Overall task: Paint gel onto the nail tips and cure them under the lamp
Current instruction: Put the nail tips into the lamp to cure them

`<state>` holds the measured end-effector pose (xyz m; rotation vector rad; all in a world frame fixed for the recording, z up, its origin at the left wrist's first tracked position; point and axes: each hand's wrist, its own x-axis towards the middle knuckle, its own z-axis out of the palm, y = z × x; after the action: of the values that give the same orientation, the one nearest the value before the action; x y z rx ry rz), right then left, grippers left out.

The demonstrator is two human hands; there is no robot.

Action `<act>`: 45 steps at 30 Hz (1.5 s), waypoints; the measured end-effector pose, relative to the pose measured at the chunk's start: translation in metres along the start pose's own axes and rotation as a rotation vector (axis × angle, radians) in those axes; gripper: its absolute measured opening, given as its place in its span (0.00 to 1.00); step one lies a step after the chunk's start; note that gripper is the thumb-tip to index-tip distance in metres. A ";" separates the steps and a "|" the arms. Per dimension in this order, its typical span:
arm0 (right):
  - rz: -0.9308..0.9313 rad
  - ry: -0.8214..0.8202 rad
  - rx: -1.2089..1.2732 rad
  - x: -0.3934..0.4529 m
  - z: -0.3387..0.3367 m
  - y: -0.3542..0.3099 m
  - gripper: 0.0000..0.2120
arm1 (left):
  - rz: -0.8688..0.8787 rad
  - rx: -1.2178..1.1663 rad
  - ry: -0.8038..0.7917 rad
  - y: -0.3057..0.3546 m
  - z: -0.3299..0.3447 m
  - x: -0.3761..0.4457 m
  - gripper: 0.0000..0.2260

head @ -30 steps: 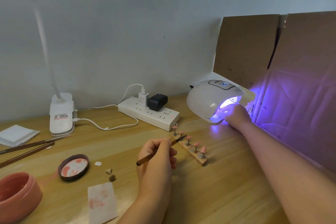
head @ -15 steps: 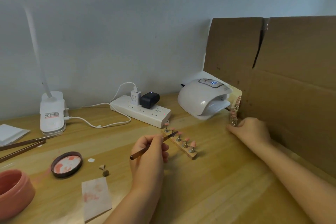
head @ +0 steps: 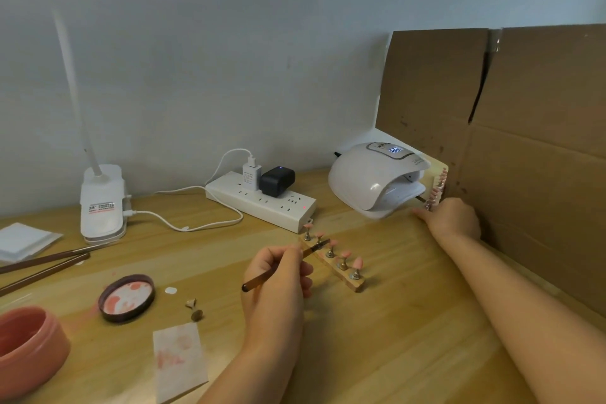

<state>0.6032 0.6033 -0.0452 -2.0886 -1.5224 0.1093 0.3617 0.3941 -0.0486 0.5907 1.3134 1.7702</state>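
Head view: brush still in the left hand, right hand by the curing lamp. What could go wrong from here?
1. The left hand holds the brush right over the rack of nail tips; a slip could smear wet gel.
2. The right hand rests by a second rack, squeezed between the curing lamp and the cardboard; it could tip or scrape.

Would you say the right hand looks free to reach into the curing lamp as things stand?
Probably yes: the right hand rests on the desk just beside the lamp, whose opening faces it, with only a rack of tips close by.
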 end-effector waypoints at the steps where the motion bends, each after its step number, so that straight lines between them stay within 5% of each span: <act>1: 0.018 -0.001 -0.009 0.003 0.001 -0.001 0.23 | -0.001 -0.002 -0.001 0.000 0.000 0.000 0.12; 5: -0.043 -0.016 0.037 0.013 -0.001 0.003 0.23 | -0.002 -0.009 0.000 0.000 0.000 0.000 0.12; 10: -0.211 -0.168 0.292 0.013 -0.007 0.018 0.06 | 0.012 -0.013 -0.018 0.001 0.001 -0.002 0.13; 15: -0.266 -0.405 0.081 0.024 -0.013 0.012 0.16 | 0.009 -0.024 -0.010 0.001 0.000 -0.001 0.13; 20: -0.134 -0.406 0.046 0.033 -0.013 0.003 0.07 | 0.002 -0.032 0.005 0.001 0.000 0.000 0.12; 25: -0.340 -0.443 0.103 0.002 -0.024 0.003 0.12 | -0.014 -0.057 0.024 0.003 -0.001 0.000 0.09; 27: -0.459 -0.581 0.172 -0.023 -0.034 0.005 0.14 | -0.019 -0.059 0.024 0.003 0.000 0.000 0.08; 30: -0.524 -0.747 0.142 -0.065 -0.049 -0.005 0.32 | -0.031 -0.051 0.028 0.005 0.000 -0.001 0.06; 34: -0.545 -0.586 0.153 -0.111 -0.043 -0.022 0.45 | -0.041 -0.066 0.042 0.008 -0.001 -0.002 0.06; 40: -0.467 -0.463 0.300 -0.146 -0.038 -0.034 0.34 | -0.047 -0.089 0.059 0.008 0.000 -0.001 0.06; 45: -0.510 -0.355 0.148 -0.161 -0.030 -0.042 0.25 | -0.055 -0.092 0.052 0.009 0.000 -0.001 0.06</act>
<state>0.5212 0.4551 -0.0398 -1.5654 -2.1393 0.4035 0.3589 0.3925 -0.0407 0.4561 1.2644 1.8011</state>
